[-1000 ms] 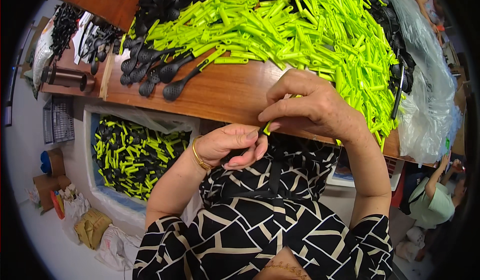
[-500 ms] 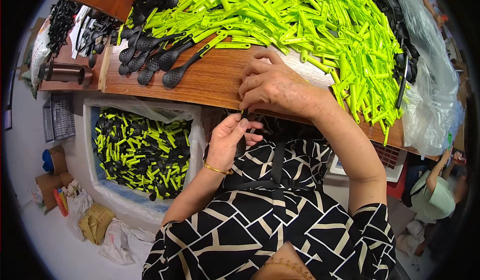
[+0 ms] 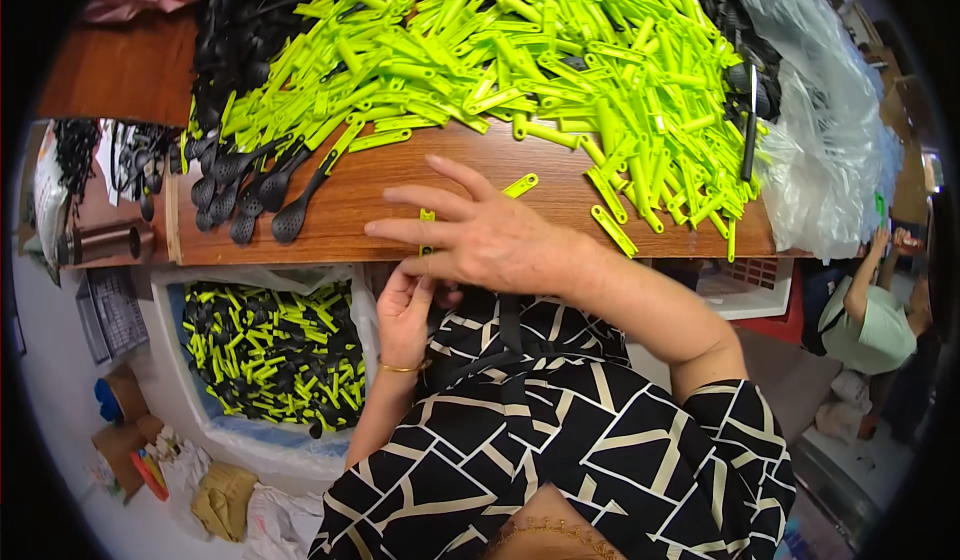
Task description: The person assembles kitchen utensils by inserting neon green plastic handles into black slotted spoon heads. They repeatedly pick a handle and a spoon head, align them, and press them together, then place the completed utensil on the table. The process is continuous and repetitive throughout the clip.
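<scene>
At the table's front edge my left hand (image 3: 403, 320) is closed, thumb against fingers, around the dark stem of a black slotted spoon, whose head is hidden below the hand. A lime-green handle (image 3: 427, 216) stands in line above that stem. Over the handle lies my right hand (image 3: 495, 240), far fingers spread, the near finger curled at the handle's lower end; its thumb is hidden. Just beyond the right hand a loose green handle (image 3: 521, 185) rests on the wood. Several black slotted spoons (image 3: 290, 222) lie left of the hands, one with a green handle fitted.
A large heap of green handles (image 3: 560, 50) covers the table's far side, with black pieces behind it. Clear plastic sheeting (image 3: 815, 150) hangs at the right. Below left, a lined bin (image 3: 275, 355) holds green-handled black utensils. A person (image 3: 865, 320) is far right.
My right hand has gone from pinching at the stem to lying over a green handle now above it. Loose handles now lie nearer me on the table. The whole view has shifted.
</scene>
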